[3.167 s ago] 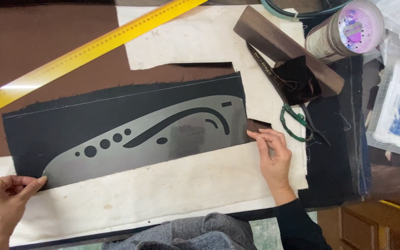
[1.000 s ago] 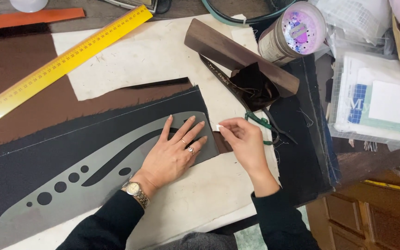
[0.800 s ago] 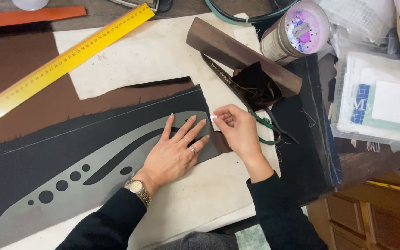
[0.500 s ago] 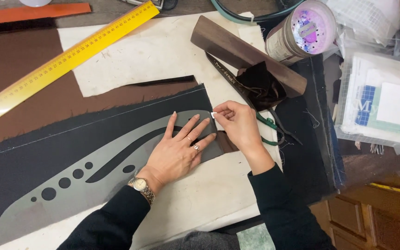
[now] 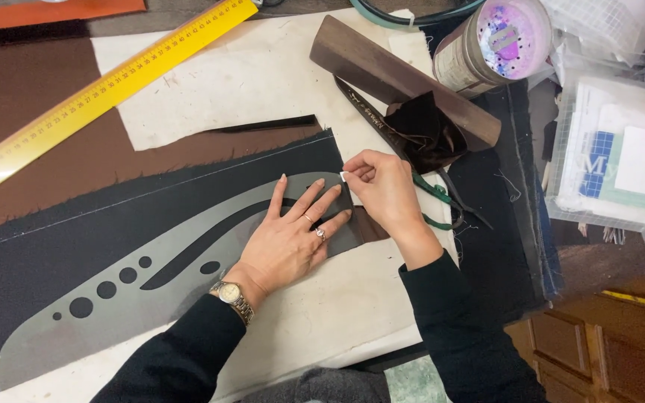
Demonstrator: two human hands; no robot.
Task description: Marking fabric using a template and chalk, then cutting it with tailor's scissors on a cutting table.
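My left hand [image 5: 293,239] lies flat, fingers apart, on the grey curve template [image 5: 151,283] over the dark fabric [image 5: 61,246], right hand [image 5: 382,190] pinching white chalk [image 5: 344,177] at its far-right tip; slack pressure could shift the template, skewing the line; round purple-topped tin [image 5: 498,41] far right, clear packet with blue-checked card [image 5: 606,164] right

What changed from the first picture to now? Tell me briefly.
The left hand left the curve template's far end and now presses flat on its end near the right hand, which pinches a small white chalk at the template's edge. Dark fabric and yellow ruler stayed.
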